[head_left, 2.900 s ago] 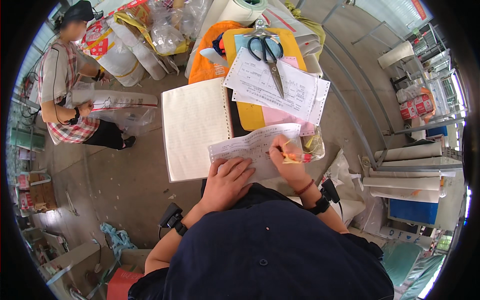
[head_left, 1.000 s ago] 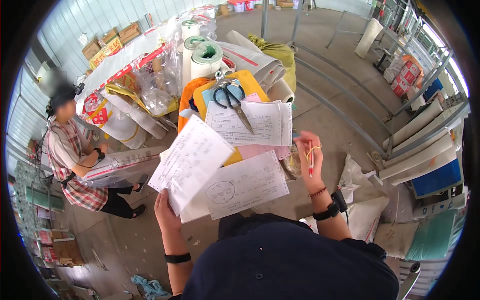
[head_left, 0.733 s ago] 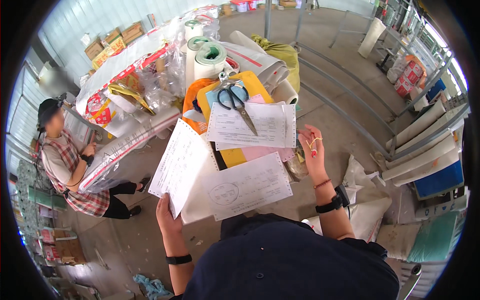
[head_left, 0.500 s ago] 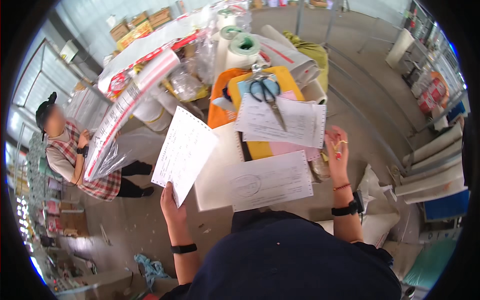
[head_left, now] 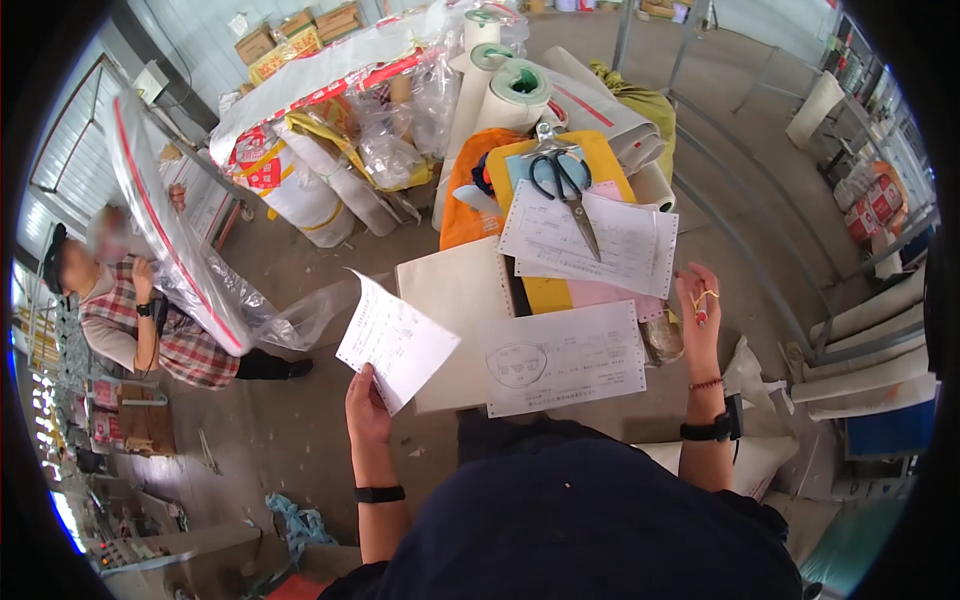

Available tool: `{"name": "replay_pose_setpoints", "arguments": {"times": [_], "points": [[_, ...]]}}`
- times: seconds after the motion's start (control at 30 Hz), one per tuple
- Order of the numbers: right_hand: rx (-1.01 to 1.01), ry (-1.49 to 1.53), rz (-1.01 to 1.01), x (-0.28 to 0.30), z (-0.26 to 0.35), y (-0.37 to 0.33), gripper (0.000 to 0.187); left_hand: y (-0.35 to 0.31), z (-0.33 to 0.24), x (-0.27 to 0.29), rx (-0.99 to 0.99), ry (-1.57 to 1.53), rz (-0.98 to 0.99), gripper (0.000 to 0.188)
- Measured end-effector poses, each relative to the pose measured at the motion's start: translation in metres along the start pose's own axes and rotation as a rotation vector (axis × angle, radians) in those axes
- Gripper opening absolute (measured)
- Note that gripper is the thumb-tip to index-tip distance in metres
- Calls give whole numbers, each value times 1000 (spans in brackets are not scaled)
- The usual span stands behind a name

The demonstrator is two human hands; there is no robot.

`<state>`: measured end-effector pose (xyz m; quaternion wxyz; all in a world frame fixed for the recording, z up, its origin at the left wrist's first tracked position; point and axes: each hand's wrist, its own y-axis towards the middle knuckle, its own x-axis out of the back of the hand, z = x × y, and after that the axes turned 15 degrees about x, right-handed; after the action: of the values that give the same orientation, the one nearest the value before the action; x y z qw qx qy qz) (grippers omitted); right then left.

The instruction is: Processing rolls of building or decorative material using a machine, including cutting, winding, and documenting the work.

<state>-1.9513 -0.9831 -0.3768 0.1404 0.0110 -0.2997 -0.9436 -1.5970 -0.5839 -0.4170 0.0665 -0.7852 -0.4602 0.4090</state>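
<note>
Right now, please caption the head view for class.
Left hand holds a printed sheet; black-handled scissors lie across punched-edge forms on a yellow clipboard.

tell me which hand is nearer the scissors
Right. In the picture, the right hand is below and right of the scissors; the left hand is farther off, below and left of them, holding a paper sheet.

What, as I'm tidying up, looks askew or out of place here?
The white sheets under the scissors lie askew, jutting past the yellow clipboard on the right. At lower left, crumpled light-blue material looks perhaps discarded.
</note>
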Motion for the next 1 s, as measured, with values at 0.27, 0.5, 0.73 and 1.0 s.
{"name": "replay_pose_setpoints", "arguments": {"times": [0.27,0.5,0.73,1.0], "points": [[-219,-128,53,-11,-34,11,42,21,-33,-20,33,77,49,27],[-108,-188,-23,-32,-11,19,41,27,-71,8,-38,185,-13,27],[-58,-213,-34,-27,-17,0,41,35,-114,27,-69,74,-18,26],[-150,-109,-82,-27,-22,-8,41,55,-182,74,-202,-10,-58,26]]}}
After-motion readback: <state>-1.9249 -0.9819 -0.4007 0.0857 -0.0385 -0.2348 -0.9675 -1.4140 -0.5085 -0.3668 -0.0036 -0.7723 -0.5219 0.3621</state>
